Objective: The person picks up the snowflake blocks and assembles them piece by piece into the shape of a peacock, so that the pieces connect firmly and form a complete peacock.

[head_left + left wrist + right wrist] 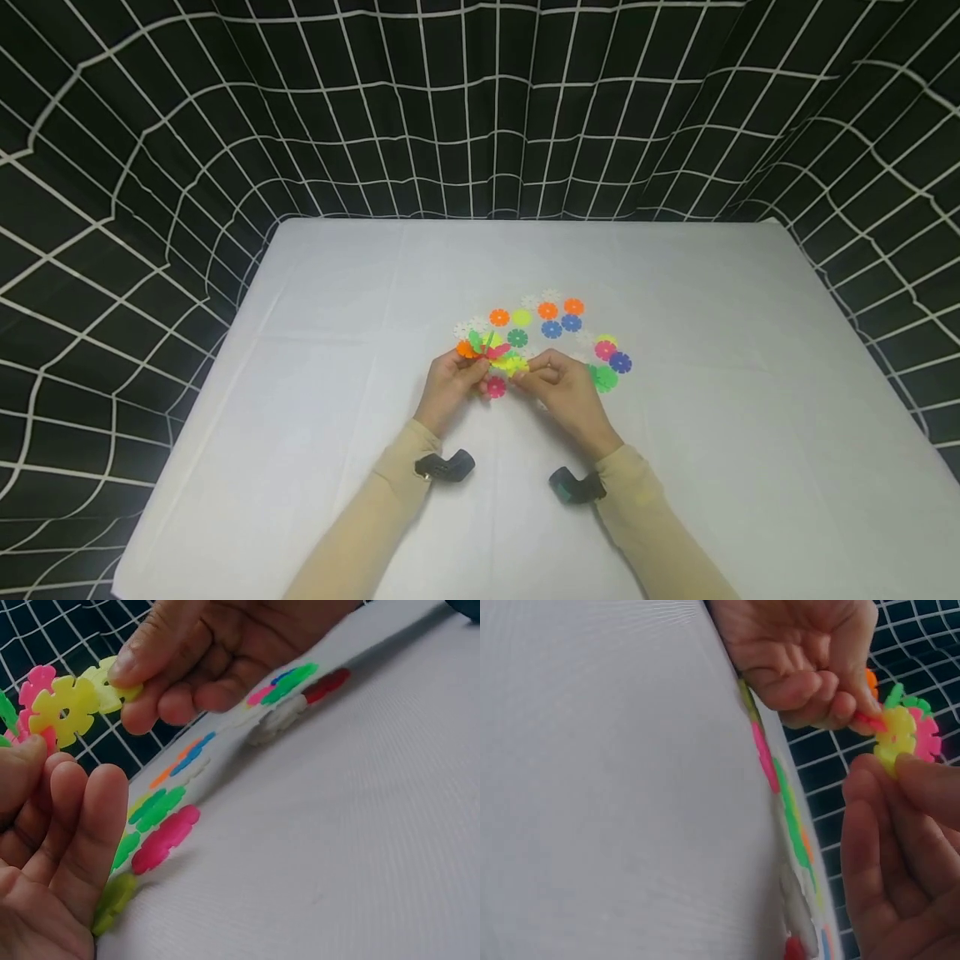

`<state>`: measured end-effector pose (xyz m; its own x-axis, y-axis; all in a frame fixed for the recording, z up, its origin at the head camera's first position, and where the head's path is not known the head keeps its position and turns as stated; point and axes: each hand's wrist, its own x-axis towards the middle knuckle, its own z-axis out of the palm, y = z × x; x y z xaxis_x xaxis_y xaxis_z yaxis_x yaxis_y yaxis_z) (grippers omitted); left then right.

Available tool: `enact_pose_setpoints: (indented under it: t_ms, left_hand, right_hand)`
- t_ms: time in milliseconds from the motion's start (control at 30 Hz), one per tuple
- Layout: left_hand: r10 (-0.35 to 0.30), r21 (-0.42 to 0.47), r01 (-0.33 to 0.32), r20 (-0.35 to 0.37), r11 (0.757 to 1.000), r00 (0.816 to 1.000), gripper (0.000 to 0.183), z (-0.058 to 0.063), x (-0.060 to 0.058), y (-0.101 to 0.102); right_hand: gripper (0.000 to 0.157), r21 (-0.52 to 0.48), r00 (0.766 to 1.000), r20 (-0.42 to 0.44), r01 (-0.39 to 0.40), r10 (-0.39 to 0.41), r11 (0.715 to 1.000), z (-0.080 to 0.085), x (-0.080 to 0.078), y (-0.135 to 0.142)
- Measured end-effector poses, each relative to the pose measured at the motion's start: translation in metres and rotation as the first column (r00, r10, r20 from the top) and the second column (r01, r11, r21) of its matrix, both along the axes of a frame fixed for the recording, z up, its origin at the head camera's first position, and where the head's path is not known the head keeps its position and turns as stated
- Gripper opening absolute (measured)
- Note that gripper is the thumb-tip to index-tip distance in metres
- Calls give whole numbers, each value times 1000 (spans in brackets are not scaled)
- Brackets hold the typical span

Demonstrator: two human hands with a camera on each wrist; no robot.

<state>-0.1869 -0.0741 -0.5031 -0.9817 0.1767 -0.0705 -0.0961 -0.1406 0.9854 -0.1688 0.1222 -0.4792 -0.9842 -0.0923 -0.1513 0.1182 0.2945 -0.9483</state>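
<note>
Above the table my left hand (448, 390) pinches a cluster of joined snowflake discs (495, 352) by a pink disc, between thumb and fingers. Orange, green, pink and yellow discs show in this cluster. One yellow disc (66, 712) stands out from its side in the left wrist view. My right hand (567, 400) pinches a second yellow disc (100, 677) between thumb and forefinger, its edge right at the first yellow one. In the right wrist view, yellow discs (898, 735) overlap in front of the pink and green ones.
Loose snowflake discs lie on the white table (315, 333) beyond the hands, among them orange (573, 307), blue (552, 329) and dark green (517, 337) ones. Green discs (603, 379) and a purple-blue disc (620, 362) lie beside the right hand. A pink disc (497, 387) lies between the hands.
</note>
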Motion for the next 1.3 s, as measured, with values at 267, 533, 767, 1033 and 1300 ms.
enact_pose_setpoints:
  t_ms: [267,533,767,1033,1300]
  left_hand:
    - [5,167,-20,88,986,996,4,2,-2,-3]
    - [-8,265,-30,143,964,990,8,-2,-1,-3]
    - [-20,266,-18,140,964,990,7,0,-1,-2]
    - [-47,276,11,124,961,991,6,0,-2,-4]
    - [-37,283,-1,127,959,991,7,1,-2,-4]
  right_hand:
    - [27,89,995,-14,-93,95,992,-2,0,-6]
    - [44,572,932,-85,-244,352,784,-1,15,-11]
    - [26,704,927,-126,-168,354,690,3,20,-17]
    - [43,737,915,-128,-170,383,654,3,18,-17]
    - [28,618,954,-176,-86,244,781,-2,13,-15]
